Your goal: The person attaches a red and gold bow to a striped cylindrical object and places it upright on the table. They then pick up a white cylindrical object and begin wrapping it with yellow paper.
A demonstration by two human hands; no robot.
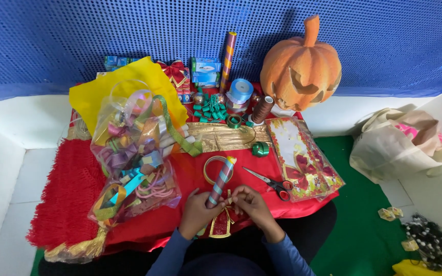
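1. Striped paper, rolled into a narrow tube (221, 181), is standing tilted in the left hand (196, 212), whose fingers are curling closed around its lower end.
2. Pinching at a small gold-edged ribbon bow (222, 221), the right hand (250, 204) is closing its fingertips on the bow's top, just beside the base of the tube; both hands are working close together over the near edge of the red cloth (190, 174).
3. Judging from this, the bow is being fixed to the tube, and it is going best if the left hand is keeping the tube steady while the right is keeping the bow centred and flat against it.
4. Just behind the tube a gold ring of ribbon (208, 166) is lying on the cloth, and scissors (272, 181) with red and black handles are lying to the right, blades closed, within easy reach.
5. Left of the hands, two clear bags of coloured ribbons (129, 153) are slumping on the cloth; to the right a flat printed packet (303, 156) is resting.
6. Farther back, ribbon spools, green caps and small boxes are crowding near an orange carved pumpkin (301, 64), against a blue wall.
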